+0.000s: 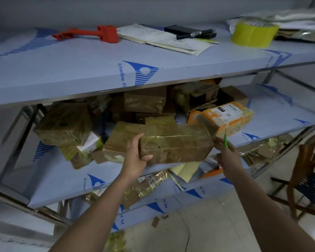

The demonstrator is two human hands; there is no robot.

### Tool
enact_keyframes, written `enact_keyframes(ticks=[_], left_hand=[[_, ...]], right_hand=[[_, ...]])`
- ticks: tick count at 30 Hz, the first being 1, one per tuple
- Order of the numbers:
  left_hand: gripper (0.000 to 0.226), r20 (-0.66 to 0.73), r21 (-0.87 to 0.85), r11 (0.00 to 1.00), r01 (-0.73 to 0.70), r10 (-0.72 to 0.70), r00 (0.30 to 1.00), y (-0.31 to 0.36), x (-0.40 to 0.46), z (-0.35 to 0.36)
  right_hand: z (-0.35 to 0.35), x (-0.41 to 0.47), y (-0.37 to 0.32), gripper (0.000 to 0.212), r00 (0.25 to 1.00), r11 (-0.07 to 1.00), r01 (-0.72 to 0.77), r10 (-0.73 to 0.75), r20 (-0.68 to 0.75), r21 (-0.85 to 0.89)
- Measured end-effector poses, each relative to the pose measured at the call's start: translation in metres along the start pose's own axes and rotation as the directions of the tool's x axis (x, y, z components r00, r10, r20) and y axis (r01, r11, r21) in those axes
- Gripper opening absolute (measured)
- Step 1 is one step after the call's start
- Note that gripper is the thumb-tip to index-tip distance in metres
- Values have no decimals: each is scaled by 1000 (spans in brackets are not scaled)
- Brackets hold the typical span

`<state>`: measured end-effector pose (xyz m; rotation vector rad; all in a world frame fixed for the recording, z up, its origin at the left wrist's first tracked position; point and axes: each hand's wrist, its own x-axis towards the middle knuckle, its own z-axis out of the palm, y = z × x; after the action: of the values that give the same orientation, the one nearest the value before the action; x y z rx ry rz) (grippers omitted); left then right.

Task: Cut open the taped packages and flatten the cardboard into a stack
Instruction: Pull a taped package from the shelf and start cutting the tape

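At front edge of the film-covered middle shelf (65, 180): long brown tape-wrapped cardboard package (173, 144), left hand (137, 157) gripping its near end, apparently steadying it for cutting; right hand (227, 157) pinching slim green-handled cutter (225, 140) beside its right end.

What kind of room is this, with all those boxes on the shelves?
Probably a small parcel or stock room. Metal shelving still in blue protective film holds a heap of taped cardboard packages, and a yellow tape roll and paperwork lie on the top shelf.

Head camera looks down, near the shelves (62, 179).
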<state>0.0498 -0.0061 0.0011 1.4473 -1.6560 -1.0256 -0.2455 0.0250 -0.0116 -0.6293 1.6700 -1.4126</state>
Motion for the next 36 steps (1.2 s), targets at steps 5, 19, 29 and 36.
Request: enact_keyframes(ticks=[5, 19, 29, 36], left_hand=[[78, -46, -35, 998, 56, -58, 997, -11, 13, 8], [66, -137, -93, 970, 224, -235, 962, -3, 41, 29], [66, -325, -259, 935, 243, -321, 890, -3, 32, 33], [66, -311, -206, 917, 343, -393, 865, -15, 26, 43]], right_hand=[[12, 3, -11, 15, 989, 984, 90, -71, 127, -152], [8, 46, -21, 47, 904, 914, 234, -79, 420, -331], [-1, 43, -26, 46, 785, 770, 371, 37, 618, -518], [6, 21, 14, 42, 825, 800, 238, 132, 549, -550]])
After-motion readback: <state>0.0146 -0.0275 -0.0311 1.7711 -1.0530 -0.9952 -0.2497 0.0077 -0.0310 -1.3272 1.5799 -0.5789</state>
